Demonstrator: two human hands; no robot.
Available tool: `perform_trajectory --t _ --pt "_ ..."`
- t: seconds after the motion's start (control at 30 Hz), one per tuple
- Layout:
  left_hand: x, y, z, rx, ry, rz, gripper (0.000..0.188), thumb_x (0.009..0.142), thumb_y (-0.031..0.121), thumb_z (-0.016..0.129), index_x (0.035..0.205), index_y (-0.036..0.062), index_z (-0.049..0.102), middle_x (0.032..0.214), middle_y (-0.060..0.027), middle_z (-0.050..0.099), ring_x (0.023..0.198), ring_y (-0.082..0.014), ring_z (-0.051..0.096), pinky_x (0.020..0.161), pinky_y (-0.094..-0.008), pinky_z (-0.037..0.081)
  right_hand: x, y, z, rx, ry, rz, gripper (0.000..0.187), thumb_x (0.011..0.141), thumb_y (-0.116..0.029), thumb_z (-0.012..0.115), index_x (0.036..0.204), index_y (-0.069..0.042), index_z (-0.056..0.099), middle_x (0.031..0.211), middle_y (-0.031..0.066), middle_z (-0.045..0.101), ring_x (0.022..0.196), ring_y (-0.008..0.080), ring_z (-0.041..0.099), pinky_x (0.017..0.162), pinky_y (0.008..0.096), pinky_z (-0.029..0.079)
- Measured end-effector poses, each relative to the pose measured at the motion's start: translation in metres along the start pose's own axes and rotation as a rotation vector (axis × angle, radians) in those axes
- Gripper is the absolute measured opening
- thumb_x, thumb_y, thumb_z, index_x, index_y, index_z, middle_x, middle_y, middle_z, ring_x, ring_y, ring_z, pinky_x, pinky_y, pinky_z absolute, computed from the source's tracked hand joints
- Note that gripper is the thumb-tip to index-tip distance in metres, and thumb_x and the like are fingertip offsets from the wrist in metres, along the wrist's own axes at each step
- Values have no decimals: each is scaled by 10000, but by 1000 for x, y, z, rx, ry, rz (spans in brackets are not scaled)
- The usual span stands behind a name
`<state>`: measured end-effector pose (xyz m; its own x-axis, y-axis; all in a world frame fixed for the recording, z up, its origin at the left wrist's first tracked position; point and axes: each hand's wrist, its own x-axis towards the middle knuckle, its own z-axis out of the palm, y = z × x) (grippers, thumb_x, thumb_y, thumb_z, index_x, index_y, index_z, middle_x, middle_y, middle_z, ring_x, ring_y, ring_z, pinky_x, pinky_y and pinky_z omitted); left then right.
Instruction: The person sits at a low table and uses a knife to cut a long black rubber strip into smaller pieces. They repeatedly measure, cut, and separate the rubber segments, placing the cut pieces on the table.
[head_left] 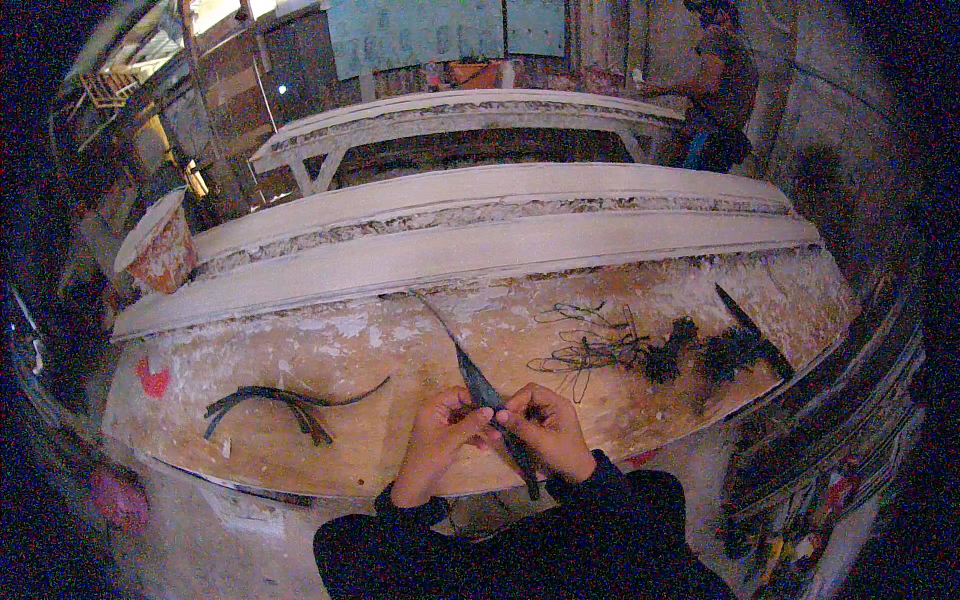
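Near the front edge of a wooden table, both my hands pinch a long, dark tapered strip. It slants away from me to a thin, thread-like tail, and its near end hangs down past my fingers. My left hand grips it from the left with curled fingers. My right hand closes on it just opposite, the fingertips nearly meeting. To the left lie several loose dark strips. Right of my hands are tangled thin dark wires or cords and black fuzzy clumps.
A dark narrow blade-like piece lies at the table's right. Long white, plaster-smeared boards run along the far side, with a stained bucket at their left end. Another long bench stands behind, where a person works.
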<state>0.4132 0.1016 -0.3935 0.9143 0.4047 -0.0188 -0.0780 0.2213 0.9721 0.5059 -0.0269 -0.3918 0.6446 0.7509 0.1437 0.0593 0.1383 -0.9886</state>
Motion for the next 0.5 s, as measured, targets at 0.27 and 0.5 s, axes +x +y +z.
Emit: perform_trajectory --t 0.27,0.5 --pt "-4 5 2 119 -1 -3 123 778 45 543 890 -1 519 775 -72 586 673 -143 587 552 -252 490 0 3 0 -9 -33 -87 87 763 -86 612 758 -34 542 749 11 539 691 75 490 620 208 383" --pt "-2 8 2 250 12 -20 170 734 -21 517 903 -4 520 796 -68 582 664 -135 574 557 -252 497 0 4 1 19 -41 -45 80 767 -80 606 753 -29 546 750 24 548 705 91 501 642 220 392"
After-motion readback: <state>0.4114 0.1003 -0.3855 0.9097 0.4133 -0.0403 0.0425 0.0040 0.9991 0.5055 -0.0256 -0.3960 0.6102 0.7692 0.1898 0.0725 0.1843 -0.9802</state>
